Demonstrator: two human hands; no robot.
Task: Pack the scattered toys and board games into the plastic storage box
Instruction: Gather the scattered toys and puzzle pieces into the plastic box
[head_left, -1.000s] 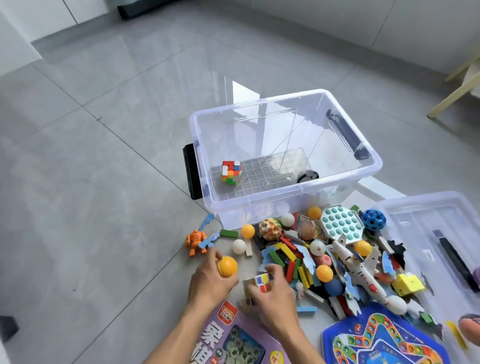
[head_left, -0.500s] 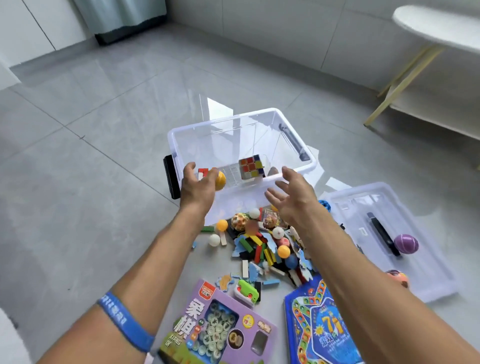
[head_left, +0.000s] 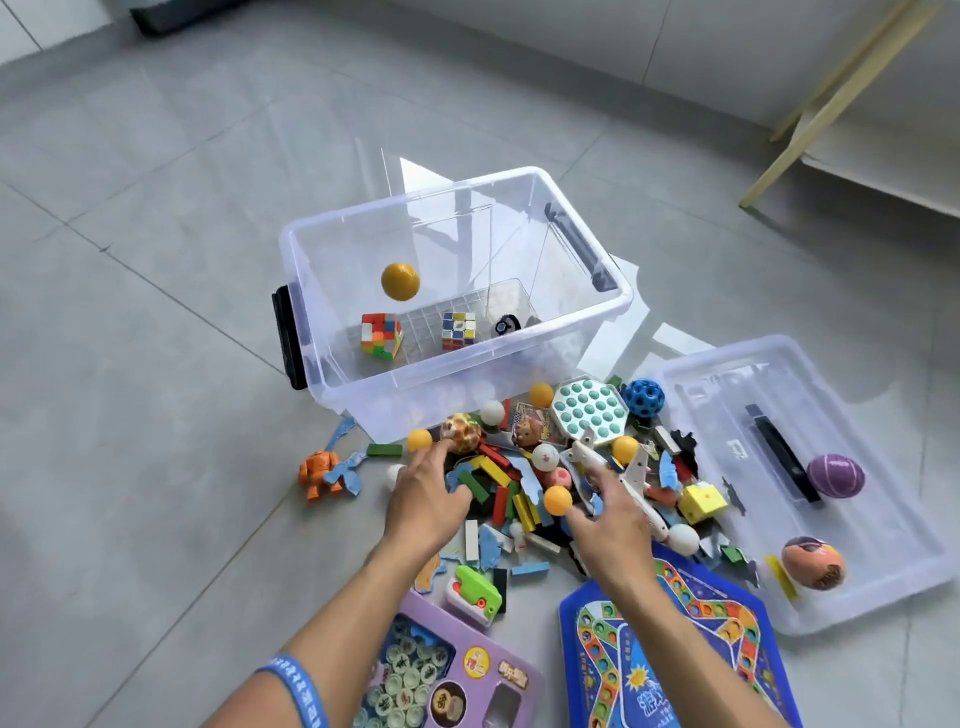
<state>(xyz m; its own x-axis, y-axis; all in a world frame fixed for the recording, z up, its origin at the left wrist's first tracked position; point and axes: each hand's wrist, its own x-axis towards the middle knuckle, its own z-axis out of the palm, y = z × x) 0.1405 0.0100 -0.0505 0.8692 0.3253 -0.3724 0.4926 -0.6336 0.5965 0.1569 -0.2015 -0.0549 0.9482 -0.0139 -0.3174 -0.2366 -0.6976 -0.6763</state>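
The clear plastic storage box (head_left: 621, 306) stands on the floor beyond the toy pile. Inside it lie two puzzle cubes, one bright (head_left: 382, 335) and one pale (head_left: 458, 330), and an orange ball (head_left: 400, 281) hangs in mid-air above them. My left hand (head_left: 426, 493) reaches with spread fingers over the pile's left side, fingertips near a patterned ball (head_left: 460, 433) and a small orange ball (head_left: 418, 439). My right hand (head_left: 608, 512) hovers with parted fingers over the pile, beside an orange ball (head_left: 557, 500) and a white toy plane (head_left: 631, 480). Neither hand holds anything.
The box lid (head_left: 883, 587) lies at the right with a purple ball (head_left: 835, 476) and a painted ball (head_left: 813, 563) on it. A purple chess game box (head_left: 457, 670) and a blue board game (head_left: 675, 649) lie near me. An orange robot figure (head_left: 318, 473) sits left of the pile.
My hands carried the orange ball and the pale cube to the box and let them go. Both hands have come back down to the pile, empty. The ball is still in the air.
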